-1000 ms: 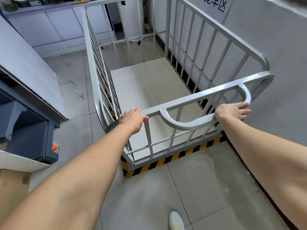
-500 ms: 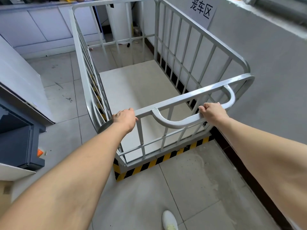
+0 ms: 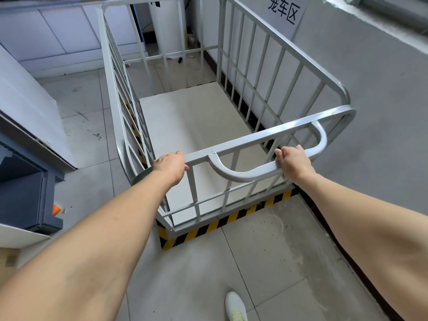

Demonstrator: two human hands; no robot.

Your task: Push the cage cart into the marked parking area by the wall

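Note:
The grey metal cage cart with barred sides and a pale floor board stands along the grey wall. Yellow-and-black hazard tape on the floor runs just under the cart's near end and shows again behind the left bars. My left hand is closed over the top rail near the cart's left corner. My right hand grips the curved handle bar at its right end. A white sign with black characters hangs on the wall above the cart.
Pale cabinets line the far wall. A white panel and a dark grey machine stand at the left. My white shoe is on the tiled floor behind the cart. A black skirting strip follows the wall.
My right hand, open on the handle a second ago, has closed around it. The cart's far end sits nearer the cabinets and the wall sign has come into fuller view.

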